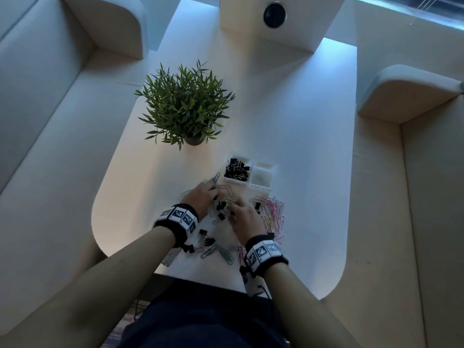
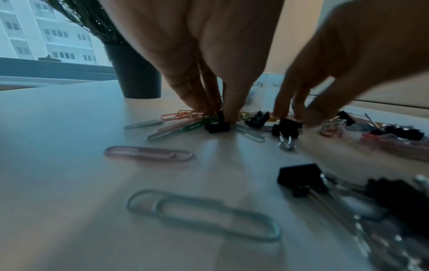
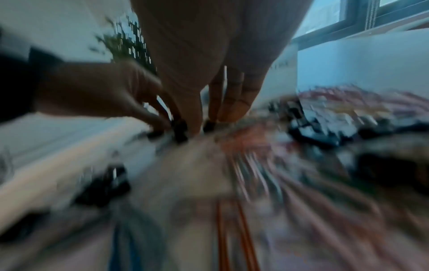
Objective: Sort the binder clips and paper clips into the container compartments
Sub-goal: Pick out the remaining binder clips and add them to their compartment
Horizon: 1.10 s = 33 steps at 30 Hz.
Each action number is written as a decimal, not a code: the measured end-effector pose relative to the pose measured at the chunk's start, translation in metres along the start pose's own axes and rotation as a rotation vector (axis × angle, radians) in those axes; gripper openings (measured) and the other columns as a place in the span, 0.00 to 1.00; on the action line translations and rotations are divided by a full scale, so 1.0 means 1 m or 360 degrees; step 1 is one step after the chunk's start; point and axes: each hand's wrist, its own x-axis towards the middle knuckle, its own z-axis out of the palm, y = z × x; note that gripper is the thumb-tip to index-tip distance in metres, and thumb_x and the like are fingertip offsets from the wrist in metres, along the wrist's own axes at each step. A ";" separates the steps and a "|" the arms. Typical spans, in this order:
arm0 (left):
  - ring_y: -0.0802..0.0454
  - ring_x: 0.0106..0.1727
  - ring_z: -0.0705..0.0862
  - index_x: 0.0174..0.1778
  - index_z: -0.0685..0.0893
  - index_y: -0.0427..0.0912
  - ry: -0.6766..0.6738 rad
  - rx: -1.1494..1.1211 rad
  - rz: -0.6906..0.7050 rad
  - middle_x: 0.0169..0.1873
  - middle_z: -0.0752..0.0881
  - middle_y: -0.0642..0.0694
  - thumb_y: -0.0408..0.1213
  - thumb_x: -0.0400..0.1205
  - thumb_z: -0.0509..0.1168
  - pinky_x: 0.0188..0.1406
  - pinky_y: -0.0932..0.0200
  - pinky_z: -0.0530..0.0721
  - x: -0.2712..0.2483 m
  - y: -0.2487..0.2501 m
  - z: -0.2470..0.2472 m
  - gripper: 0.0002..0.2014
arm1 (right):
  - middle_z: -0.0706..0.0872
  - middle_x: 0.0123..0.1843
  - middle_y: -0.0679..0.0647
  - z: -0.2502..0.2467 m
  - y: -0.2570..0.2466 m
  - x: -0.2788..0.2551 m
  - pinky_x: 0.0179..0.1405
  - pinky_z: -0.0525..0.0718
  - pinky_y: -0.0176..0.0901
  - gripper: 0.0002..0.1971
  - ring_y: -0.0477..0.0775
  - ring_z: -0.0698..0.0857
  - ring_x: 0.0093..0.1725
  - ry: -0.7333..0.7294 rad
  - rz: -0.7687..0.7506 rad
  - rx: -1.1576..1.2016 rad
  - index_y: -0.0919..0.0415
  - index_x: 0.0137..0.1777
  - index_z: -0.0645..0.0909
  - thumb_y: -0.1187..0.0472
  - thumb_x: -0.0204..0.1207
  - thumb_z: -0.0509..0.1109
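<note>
A clear compartment container [image 1: 227, 165] stands on the white table [image 1: 301, 172]; its left bin holds black binder clips [image 1: 236, 169] and its right bins hold a few pale paper clips [image 1: 261, 179]. Loose coloured paper clips [image 1: 272, 212] and black binder clips [image 1: 206, 237] lie scattered before it. My left hand [image 1: 212, 195] [image 2: 220, 111] reaches down into the pile and pinches a small black binder clip [image 2: 220, 115]. My right hand [image 1: 232, 210] [image 3: 204, 124] has its fingertips down among binder clips [image 2: 287, 126]. The right wrist view is blurred, so its grip is unclear.
A potted green plant [image 1: 184, 106] in a dark pot [image 2: 137, 73] stands behind and left of the pile. Large paper clips [image 2: 199, 212] and a binder clip [image 2: 301, 178] lie near the table's front edge. Beige sofas flank the table.
</note>
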 end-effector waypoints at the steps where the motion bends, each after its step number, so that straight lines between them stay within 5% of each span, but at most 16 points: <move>1: 0.34 0.53 0.82 0.51 0.85 0.30 -0.0007 -0.0027 -0.0008 0.55 0.82 0.31 0.23 0.74 0.66 0.52 0.42 0.85 0.000 -0.003 0.002 0.11 | 0.83 0.60 0.58 0.006 0.000 -0.003 0.45 0.88 0.48 0.03 0.58 0.83 0.49 -0.0018 0.0028 -0.0017 0.61 0.44 0.86 0.65 0.74 0.70; 5: 0.37 0.53 0.83 0.47 0.87 0.30 0.0006 -0.0204 -0.0077 0.56 0.82 0.34 0.25 0.74 0.68 0.51 0.47 0.85 -0.003 -0.004 -0.003 0.08 | 0.84 0.53 0.57 0.014 0.005 -0.001 0.40 0.88 0.51 0.03 0.59 0.84 0.46 -0.0004 0.0093 -0.0041 0.63 0.40 0.84 0.69 0.73 0.71; 8: 0.41 0.47 0.84 0.34 0.87 0.31 0.0004 -0.0355 -0.0101 0.47 0.86 0.35 0.28 0.68 0.74 0.49 0.49 0.84 -0.007 -0.006 -0.010 0.04 | 0.84 0.60 0.56 0.010 0.009 0.001 0.46 0.88 0.50 0.11 0.58 0.84 0.52 0.0072 0.0095 0.0016 0.60 0.54 0.84 0.68 0.72 0.72; 10: 0.46 0.45 0.85 0.29 0.85 0.32 0.0107 -0.0508 -0.0251 0.43 0.89 0.39 0.29 0.68 0.75 0.46 0.58 0.83 -0.012 -0.011 -0.012 0.06 | 0.84 0.55 0.57 0.006 0.012 0.001 0.47 0.86 0.46 0.14 0.55 0.83 0.47 0.0145 0.0185 0.0139 0.59 0.59 0.83 0.66 0.73 0.71; 13: 0.55 0.41 0.86 0.29 0.83 0.37 0.0287 -0.0679 -0.0480 0.42 0.90 0.47 0.30 0.69 0.74 0.39 0.76 0.76 -0.022 -0.016 -0.020 0.06 | 0.82 0.47 0.55 0.003 0.014 0.000 0.47 0.86 0.47 0.09 0.52 0.81 0.42 0.0284 0.0338 0.0294 0.61 0.53 0.85 0.66 0.74 0.71; 18: 0.52 0.36 0.85 0.43 0.82 0.49 0.0343 -0.1138 -0.0814 0.33 0.86 0.48 0.30 0.74 0.65 0.39 0.60 0.83 -0.030 -0.032 -0.028 0.08 | 0.84 0.50 0.55 0.014 0.001 0.000 0.48 0.87 0.46 0.06 0.53 0.84 0.43 0.0132 0.0001 0.0348 0.63 0.48 0.86 0.69 0.72 0.72; 21: 0.45 0.28 0.73 0.27 0.83 0.49 0.0217 -0.1256 -0.0902 0.21 0.80 0.52 0.36 0.69 0.55 0.32 0.56 0.72 -0.032 -0.033 -0.026 0.11 | 0.83 0.46 0.59 0.025 -0.012 -0.001 0.39 0.86 0.44 0.09 0.55 0.82 0.39 -0.0055 -0.0224 0.0075 0.63 0.48 0.87 0.73 0.71 0.70; 24: 0.48 0.36 0.78 0.37 0.82 0.47 -0.0008 -0.0830 -0.0600 0.35 0.84 0.46 0.34 0.69 0.64 0.35 0.60 0.75 -0.036 -0.020 -0.023 0.04 | 0.81 0.43 0.58 0.033 -0.013 -0.005 0.34 0.84 0.41 0.07 0.54 0.78 0.39 -0.0092 -0.0230 -0.0136 0.64 0.36 0.84 0.75 0.69 0.71; 27: 0.48 0.53 0.81 0.53 0.84 0.39 -0.0135 -0.0335 -0.0032 0.53 0.85 0.40 0.26 0.69 0.69 0.58 0.56 0.80 -0.039 -0.021 -0.011 0.16 | 0.81 0.45 0.58 0.036 -0.010 -0.009 0.35 0.83 0.38 0.06 0.54 0.79 0.43 -0.0047 -0.0225 -0.0170 0.63 0.36 0.83 0.72 0.71 0.72; 29: 0.43 0.54 0.83 0.53 0.83 0.38 -0.0205 -0.0117 0.0136 0.52 0.86 0.38 0.27 0.71 0.69 0.59 0.49 0.83 -0.038 -0.028 -0.005 0.14 | 0.82 0.47 0.59 0.035 -0.008 -0.011 0.35 0.85 0.41 0.05 0.56 0.80 0.45 -0.0043 -0.0233 -0.0172 0.64 0.38 0.81 0.73 0.70 0.72; 33: 0.41 0.44 0.85 0.40 0.81 0.39 -0.0239 0.0157 0.0351 0.44 0.87 0.38 0.29 0.75 0.66 0.46 0.46 0.86 -0.034 -0.033 -0.002 0.02 | 0.84 0.49 0.60 0.033 -0.004 -0.014 0.36 0.88 0.45 0.06 0.59 0.82 0.48 -0.0164 -0.0234 -0.0318 0.62 0.43 0.82 0.71 0.69 0.74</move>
